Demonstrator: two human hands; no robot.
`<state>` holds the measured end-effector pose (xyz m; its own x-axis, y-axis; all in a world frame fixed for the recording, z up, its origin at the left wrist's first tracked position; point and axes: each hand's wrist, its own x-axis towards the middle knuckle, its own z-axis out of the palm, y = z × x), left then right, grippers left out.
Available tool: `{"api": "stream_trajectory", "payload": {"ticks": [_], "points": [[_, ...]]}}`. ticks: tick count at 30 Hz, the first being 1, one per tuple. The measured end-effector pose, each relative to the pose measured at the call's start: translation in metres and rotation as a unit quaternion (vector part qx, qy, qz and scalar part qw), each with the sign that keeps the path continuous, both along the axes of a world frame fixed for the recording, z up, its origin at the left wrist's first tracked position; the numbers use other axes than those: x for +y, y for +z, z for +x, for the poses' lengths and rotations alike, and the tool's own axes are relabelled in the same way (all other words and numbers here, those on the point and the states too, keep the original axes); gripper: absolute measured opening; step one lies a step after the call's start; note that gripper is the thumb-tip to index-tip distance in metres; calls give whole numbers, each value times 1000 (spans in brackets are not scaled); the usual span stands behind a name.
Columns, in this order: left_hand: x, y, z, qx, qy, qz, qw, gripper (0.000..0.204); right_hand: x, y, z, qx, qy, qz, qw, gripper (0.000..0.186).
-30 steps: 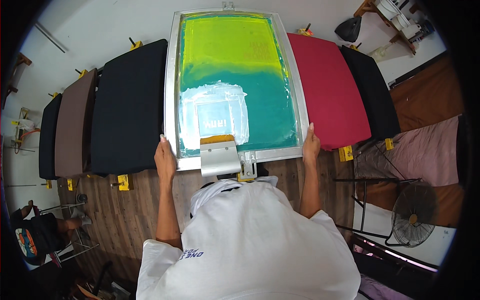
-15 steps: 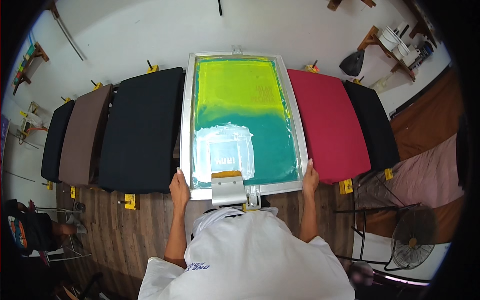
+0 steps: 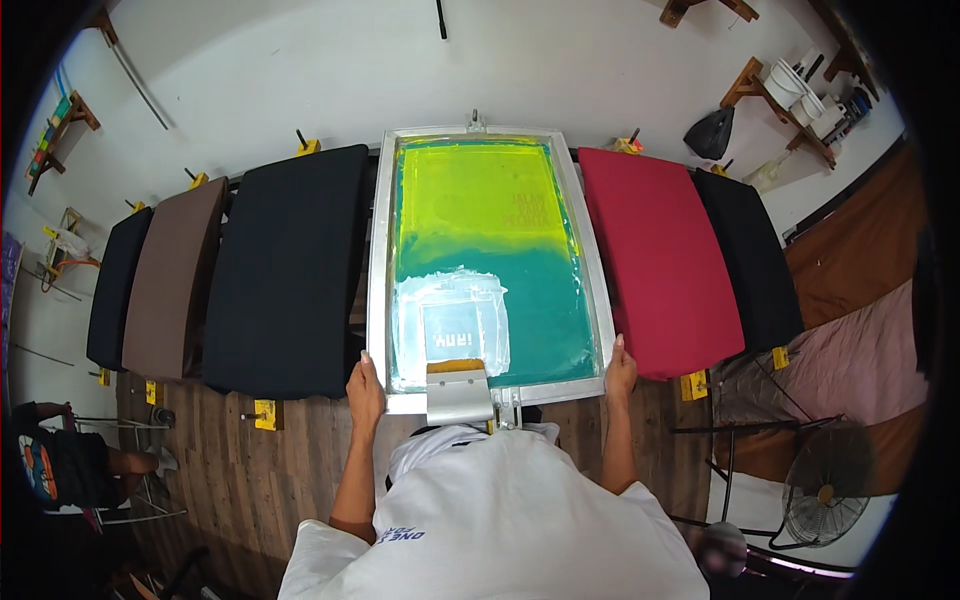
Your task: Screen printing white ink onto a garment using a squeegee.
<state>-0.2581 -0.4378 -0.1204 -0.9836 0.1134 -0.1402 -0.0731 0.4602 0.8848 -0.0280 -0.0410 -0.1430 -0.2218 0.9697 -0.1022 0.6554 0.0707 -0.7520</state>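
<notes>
Floorboards [image 3: 250, 460], screen [image 3: 490, 265] between left grip [image 3: 367, 390], right grip [image 3: 620, 371]

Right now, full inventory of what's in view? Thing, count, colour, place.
screen frame: 1, silver around green-yellow mesh, centre
squeegee: 1, silver, amber edge, near end of mesh
cloth-covered boards: 5; black, brown, black left; red, black right
blocks: several, yellow, at board ends
bag: 1, black, upper right
containers: a few, white, upper right
fan: 1, dark, lower right
hangings: count unclear, brown and mauve, right
co-worker: 1, dark clothes, far left
floor: 1, brown, below
shirt: 1, white, lower centre
left hand: 1, bare, screen frame's near left corner
right hand: 1, bare, near right corner
</notes>
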Motion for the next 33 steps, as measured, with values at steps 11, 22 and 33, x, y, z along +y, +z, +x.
{"api": "stream_trajectory", "payload": {"ticks": [11,22,33], "points": [[4,-1,-6,6,-8,13,1000,63,2,8,-1,-56,92,63,992,51],[24,134,36,77,-442,-163,879,80,-174,153,-63,-46,628,134,765,69],[57,93,27,165,-439,-180,865,54,-187,121,-113,-76,565,134,810,39]]}}
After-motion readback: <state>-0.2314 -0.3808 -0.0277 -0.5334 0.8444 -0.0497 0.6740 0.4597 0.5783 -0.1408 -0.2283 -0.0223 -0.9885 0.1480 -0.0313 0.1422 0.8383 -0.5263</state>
